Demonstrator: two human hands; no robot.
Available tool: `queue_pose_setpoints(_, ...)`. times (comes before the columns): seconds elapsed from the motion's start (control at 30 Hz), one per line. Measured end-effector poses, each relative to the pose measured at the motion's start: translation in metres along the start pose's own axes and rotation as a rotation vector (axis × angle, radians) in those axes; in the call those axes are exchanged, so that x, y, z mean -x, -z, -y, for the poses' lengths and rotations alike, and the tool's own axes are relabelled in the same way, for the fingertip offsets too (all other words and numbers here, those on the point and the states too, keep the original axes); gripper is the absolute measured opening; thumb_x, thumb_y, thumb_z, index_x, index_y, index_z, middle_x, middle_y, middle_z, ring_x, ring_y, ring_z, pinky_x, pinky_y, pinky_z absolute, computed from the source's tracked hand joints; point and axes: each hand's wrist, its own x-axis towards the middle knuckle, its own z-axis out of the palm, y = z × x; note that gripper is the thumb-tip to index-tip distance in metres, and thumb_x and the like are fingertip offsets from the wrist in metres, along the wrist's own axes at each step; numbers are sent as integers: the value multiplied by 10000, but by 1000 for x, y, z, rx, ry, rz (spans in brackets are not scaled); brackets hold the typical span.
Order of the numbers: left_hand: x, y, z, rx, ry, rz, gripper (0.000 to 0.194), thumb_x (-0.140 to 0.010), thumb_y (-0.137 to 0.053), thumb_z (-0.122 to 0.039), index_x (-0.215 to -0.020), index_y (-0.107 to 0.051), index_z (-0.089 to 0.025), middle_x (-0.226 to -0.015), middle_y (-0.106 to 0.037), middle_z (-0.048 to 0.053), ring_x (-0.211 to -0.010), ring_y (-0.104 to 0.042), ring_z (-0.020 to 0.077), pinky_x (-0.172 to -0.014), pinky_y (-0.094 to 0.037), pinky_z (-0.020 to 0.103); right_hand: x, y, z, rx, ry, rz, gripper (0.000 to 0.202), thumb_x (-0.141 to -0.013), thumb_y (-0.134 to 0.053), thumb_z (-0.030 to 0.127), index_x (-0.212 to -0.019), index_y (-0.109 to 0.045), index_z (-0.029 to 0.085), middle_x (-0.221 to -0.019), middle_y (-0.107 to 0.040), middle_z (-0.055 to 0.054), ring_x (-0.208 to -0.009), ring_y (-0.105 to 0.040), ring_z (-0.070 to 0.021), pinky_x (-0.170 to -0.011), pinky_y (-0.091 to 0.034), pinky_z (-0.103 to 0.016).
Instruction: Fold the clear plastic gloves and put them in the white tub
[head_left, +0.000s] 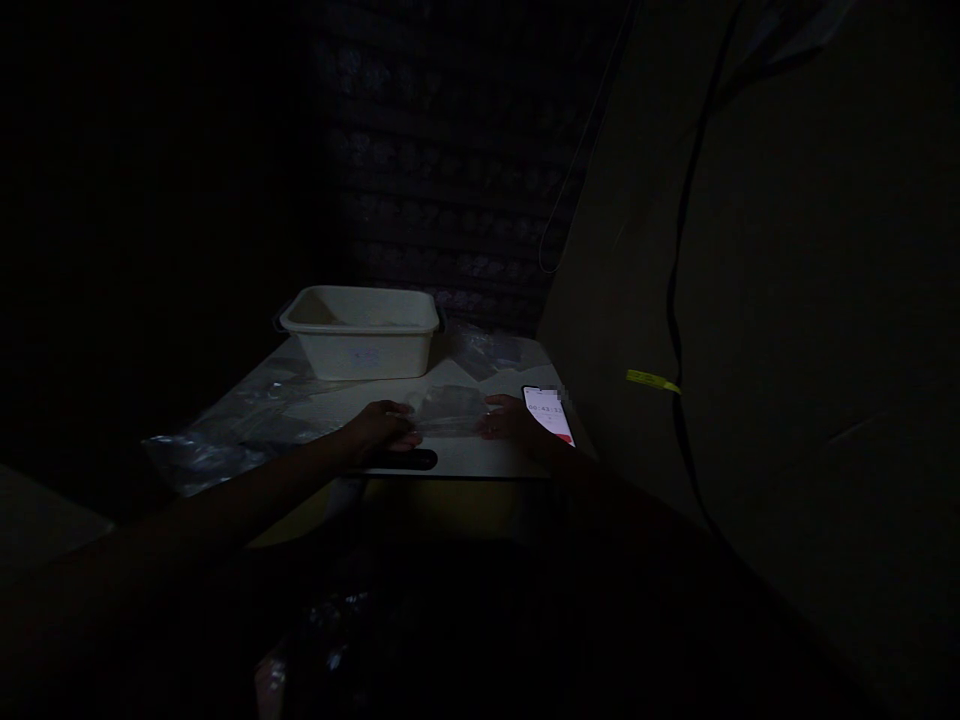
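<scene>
A clear plastic bag (450, 408) lies across the white tabletop (487, 460), between my two hands. My left hand (382, 428) grips its left end, with fingers and thumb closing on the film. At the other end, my right hand (506, 417) holds the bag's right edge with bent fingers. Just below my left hand is a dark elongated object or slot (405, 459) at the table's front edge. What the bag contains, if anything, is too dim to make out.
A cream plastic tub (364, 350) stands at the back left. Crumpled clear plastic (206, 455) spreads over the left edge, with more film (480, 347) behind. A lit phone (547, 412) lies at the right. A cable with a yellow tag (652, 380) hangs on the right wall.
</scene>
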Motion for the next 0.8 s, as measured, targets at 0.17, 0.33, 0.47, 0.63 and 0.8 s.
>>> queue_pose_setpoints(0.17, 5, 3, -7, -274, -13, 7, 164, -639, -492, -180, -795, -488, -126, -513, -552, -1, -489, -564, 122, -442, -428, 187, 6, -5, 9, 329, -20, -122, 400, -563, -577, 128, -942, -451, 130, -583, -582, -5, -559, -553, -131, -455, -415, -211)
queue_pose_setpoints(0.33, -5, 8, -6, -596, -102, -69, 151, -650, -446, -259, -667, -518, -127, -400, -519, -3, -364, -497, 123, -379, -375, 209, -1, -10, 6, 387, 4, -135, 404, -529, -587, 94, -916, -481, 141, -553, -559, 29, -508, -535, -107, -458, -407, -202)
queue_pose_setpoints(0.47, -2, 9, -9, -783, -258, -163, 198, -646, -436, -272, -694, -560, -126, -514, -579, 20, -507, -556, 147, -481, -407, 216, -13, -11, -5, 325, -1, -105, 407, -511, -572, 44, -899, -484, 131, -500, -519, 57, -468, -533, -108, -521, -443, -250)
queue_pose_setpoints(0.63, 0, 2, -8, -1219, -688, -141, 381, -732, -324, -296, -989, -507, -82, -938, -577, 121, -865, -523, 192, -735, -381, 271, -18, -10, -11, 348, 24, -102, 387, -533, -544, 42, -905, -489, 133, -513, -521, 47, -481, -537, -115, -538, -448, -272)
queue_pose_setpoints(0.8, -7, -13, 20, -1542, -737, 24, 524, -777, -242, -387, -1210, -273, -93, -1267, -255, 150, -1160, -205, 251, -893, -191, 430, -13, -9, -4, 665, 68, -153, 374, -551, -557, 122, -922, -508, 131, -656, -577, -8, -602, -554, -137, -574, -438, -265)
